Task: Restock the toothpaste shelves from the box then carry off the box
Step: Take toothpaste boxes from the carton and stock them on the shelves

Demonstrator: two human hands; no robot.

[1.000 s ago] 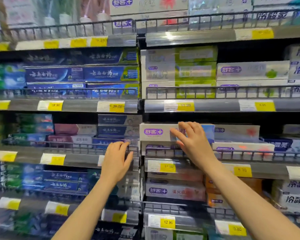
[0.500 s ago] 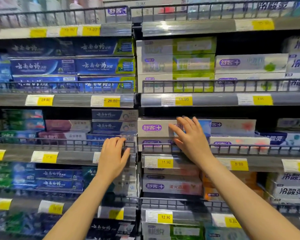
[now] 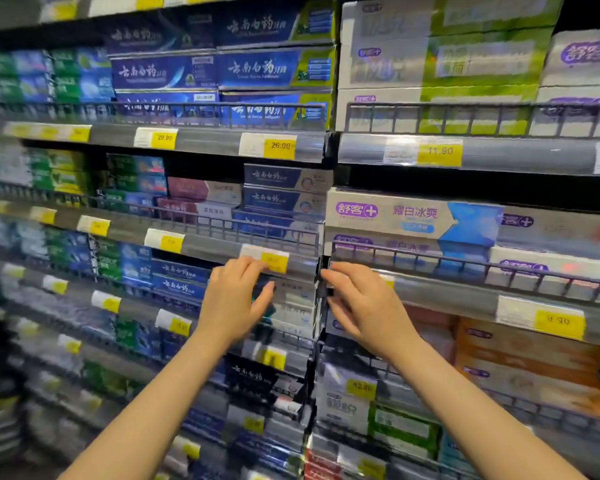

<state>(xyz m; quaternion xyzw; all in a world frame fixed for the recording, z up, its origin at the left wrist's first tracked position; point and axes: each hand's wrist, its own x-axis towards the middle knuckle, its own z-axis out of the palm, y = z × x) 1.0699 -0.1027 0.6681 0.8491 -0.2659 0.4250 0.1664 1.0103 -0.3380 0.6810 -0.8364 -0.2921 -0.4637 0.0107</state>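
Observation:
Toothpaste cartons fill several wire-fronted shelves. A white and blue toothpaste carton (image 3: pixel 413 214) with a purple logo lies on top of its stack on the middle right shelf. My left hand (image 3: pixel 234 299) hovers with relaxed fingers in front of the middle left shelf's grey price rail (image 3: pixel 219 247), holding nothing. My right hand (image 3: pixel 362 301) is below the white and blue carton, fingers loosely spread by the right shelf's rail (image 3: pixel 465 296), empty. The restock box is out of view.
Dark blue cartons (image 3: pixel 260 69) stack on the upper left shelf, green and white cartons (image 3: pixel 440 60) on the upper right. Orange cartons (image 3: pixel 520 355) sit lower right. Wire guards (image 3: pixel 465 265) front each shelf. Yellow price tags (image 3: pixel 279 146) line the rails.
My right hand has come off the white and blue carton and dropped to the shelf rail. My left hand lowered a little. The view moved closer and down.

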